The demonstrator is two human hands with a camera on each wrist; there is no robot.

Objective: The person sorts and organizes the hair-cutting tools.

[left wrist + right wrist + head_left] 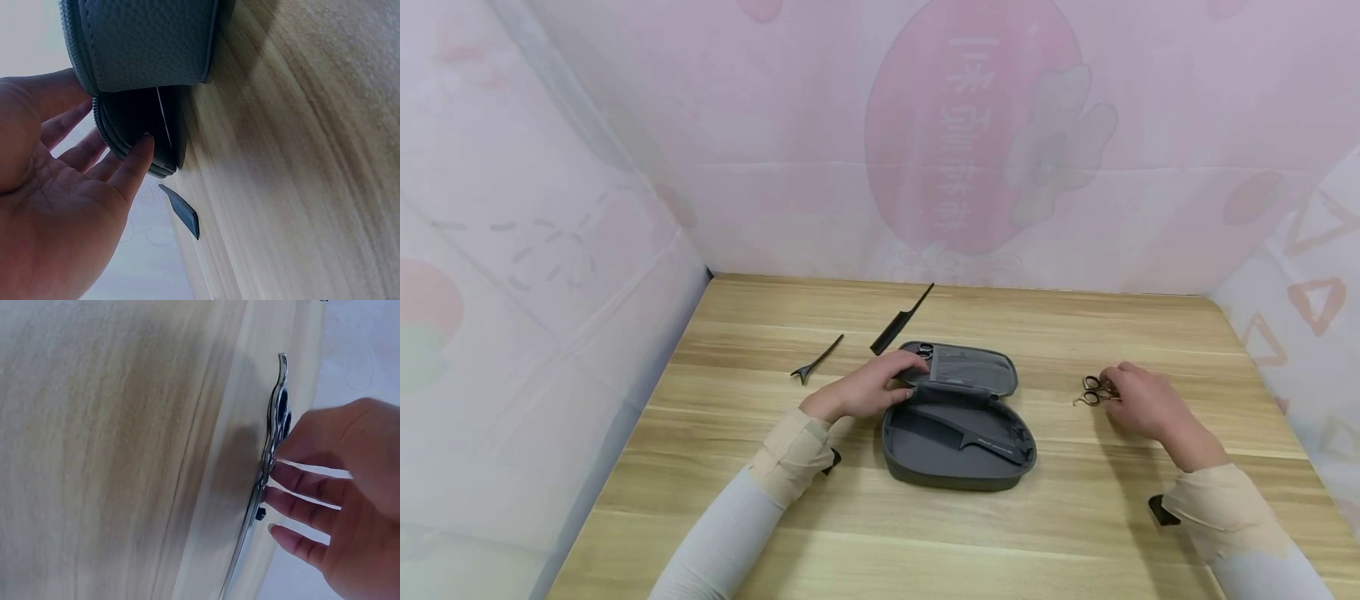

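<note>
An open grey zip case point(958, 467) lies at the table's middle, with a black comb point(973, 438) in its base and scissors point(925, 350) tucked in the lid pocket. My left hand point(880, 383) rests on the case's left edge near the hinge. In the left wrist view its straight fingers point(134, 159) touch the case point(150, 44) at the zip rim. To the right, a second pair of scissors point(1092, 392) lies flat on the wood. My right hand point(1138, 400) reaches it, and its fingertips point(281, 487) touch the scissors point(275, 425) without closing round them.
A black tail comb point(901, 319) lies behind the case and a black hair clip point(816, 360) to its left. The wooden table point(1075, 517) is walled by pink sheeting on three sides. A dark flat piece point(181, 211) lies near the case.
</note>
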